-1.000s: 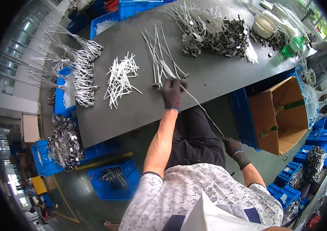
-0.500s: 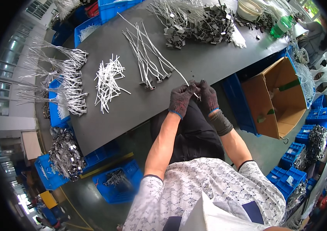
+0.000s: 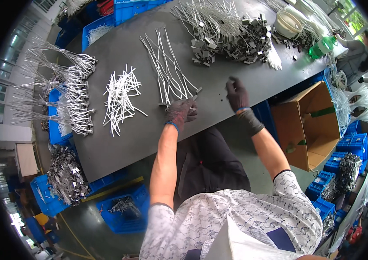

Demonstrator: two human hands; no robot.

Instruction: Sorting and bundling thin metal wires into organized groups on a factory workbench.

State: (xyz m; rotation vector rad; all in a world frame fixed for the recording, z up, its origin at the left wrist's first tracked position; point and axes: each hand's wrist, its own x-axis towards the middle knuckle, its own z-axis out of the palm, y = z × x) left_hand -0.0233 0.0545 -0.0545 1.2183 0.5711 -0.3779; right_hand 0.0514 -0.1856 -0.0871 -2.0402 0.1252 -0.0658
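My left hand (image 3: 181,112), in a dark knitted glove, lies over the lower ends of a small group of white cables (image 3: 166,71) on the table. Its fingers are curled round a cable end and hide most of the dark connectors there. One grey connector (image 3: 199,90) shows just beyond the fingertips. To the right, my gloved right hand (image 3: 237,94) hovers over the table's near edge, apart from the cables. Its fingers are loosely bent and apart, with nothing seen in them.
Short white tubes (image 3: 122,99) lie in a pile on the grey table (image 3: 119,154). Bundled wires (image 3: 77,95) line its left end. A heap of cables with connectors (image 3: 231,41), a white tub (image 3: 288,24) and a green bottle (image 3: 322,47) stand farther back. A cardboard box (image 3: 309,125) stands right.
My hands were together at the table's near edge, holding a long white cable. They have parted: the left moved left to the cable group, the right slightly up, without the cable.
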